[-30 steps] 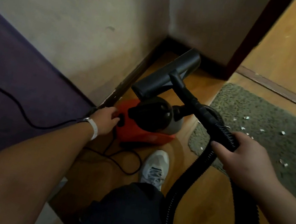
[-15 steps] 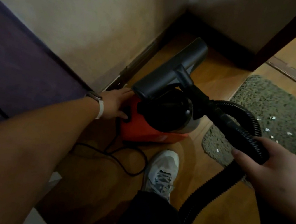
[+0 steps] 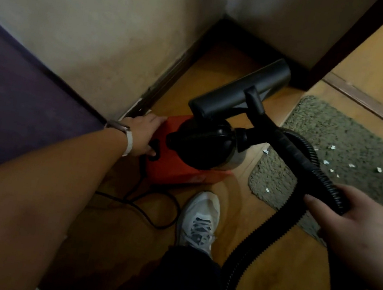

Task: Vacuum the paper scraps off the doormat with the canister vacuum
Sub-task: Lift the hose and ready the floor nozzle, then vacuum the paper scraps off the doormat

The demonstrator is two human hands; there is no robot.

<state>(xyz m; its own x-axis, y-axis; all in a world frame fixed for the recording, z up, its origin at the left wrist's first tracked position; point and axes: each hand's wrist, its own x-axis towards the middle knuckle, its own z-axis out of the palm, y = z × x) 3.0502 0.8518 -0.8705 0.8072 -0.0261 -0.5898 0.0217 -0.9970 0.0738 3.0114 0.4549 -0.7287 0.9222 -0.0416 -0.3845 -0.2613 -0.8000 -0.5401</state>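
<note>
A red and black canister vacuum [image 3: 183, 168] stands on the wooden floor by the wall. My left hand [image 3: 143, 134] rests on its rear end, thumb at a dark recess there. My right hand [image 3: 347, 229] grips the black ribbed hose [image 3: 308, 163] near the wand. The wide black floor nozzle [image 3: 241, 90] hangs in the air above the canister, over bare floor. A grey-green doormat [image 3: 325, 131] lies to the right, strewn with several white paper scraps [image 3: 331, 147].
Walls meet in a corner behind the vacuum, with a dark baseboard [image 3: 171, 74]. A purple surface [image 3: 18, 92] fills the left. The black power cord [image 3: 149, 213] loops on the floor beside my white shoe [image 3: 199, 221]. A door threshold [image 3: 372, 105] runs beyond the mat.
My left hand has slid along the canister's rear, fingers spread over its top edge. The nozzle and hose have swung slightly right with my right hand.
</note>
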